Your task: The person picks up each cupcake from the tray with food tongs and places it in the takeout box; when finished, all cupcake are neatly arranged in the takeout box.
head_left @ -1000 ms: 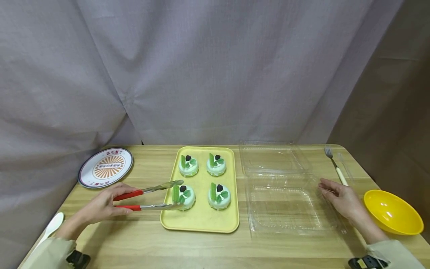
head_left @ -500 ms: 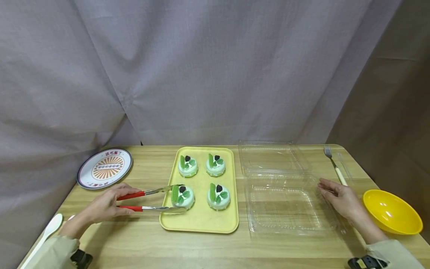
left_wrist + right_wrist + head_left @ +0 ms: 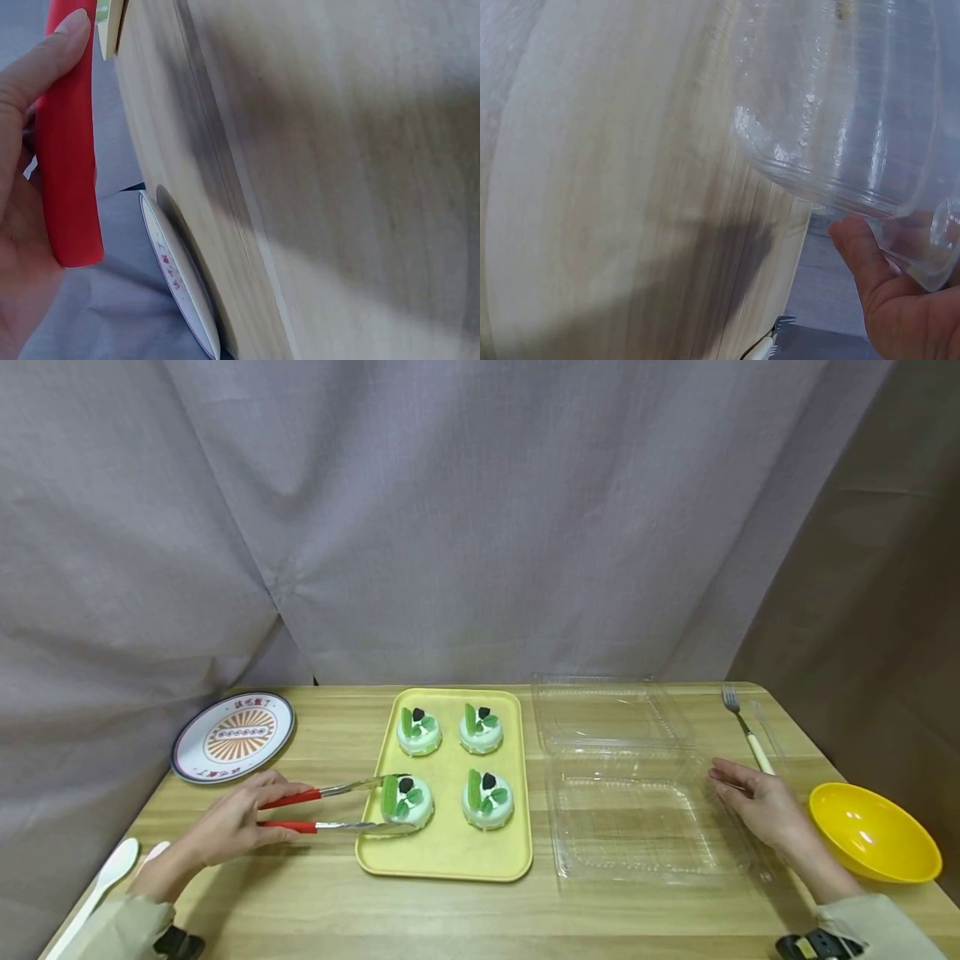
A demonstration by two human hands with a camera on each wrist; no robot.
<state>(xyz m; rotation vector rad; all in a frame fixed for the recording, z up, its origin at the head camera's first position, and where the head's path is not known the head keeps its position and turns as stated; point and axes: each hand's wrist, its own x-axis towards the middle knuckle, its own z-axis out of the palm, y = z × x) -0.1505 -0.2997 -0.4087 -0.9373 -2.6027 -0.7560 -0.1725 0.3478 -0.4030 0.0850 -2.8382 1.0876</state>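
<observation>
My left hand [image 3: 238, 822] grips a pair of tongs [image 3: 288, 827] by its red handles. In the left wrist view my thumb lies along one red handle [image 3: 67, 150]. The tong arms pass to the far and near sides of the front left small cake [image 3: 408, 802], which is pale green with a dark berry and green garnish. Whether both arms touch it, I cannot tell. It sits on a yellow tray [image 3: 450, 866] with several similar cakes. At the right, my right hand [image 3: 765, 806] holds the edge of a clear plastic container [image 3: 840, 127], thumb and fingers about its rim.
The container's lid part [image 3: 607, 714] lies folded back behind its base. A fork [image 3: 753, 735] and a yellow bowl [image 3: 873, 835] are at the right. A patterned plate [image 3: 240, 735] stands far left, with white spoons [image 3: 112, 868] nearer me. A grey curtain [image 3: 480, 527] hangs behind.
The tongs have lowered from above the front left cake to either side of it, their tips drawing in a little. My right hand and the container have stayed in place.
</observation>
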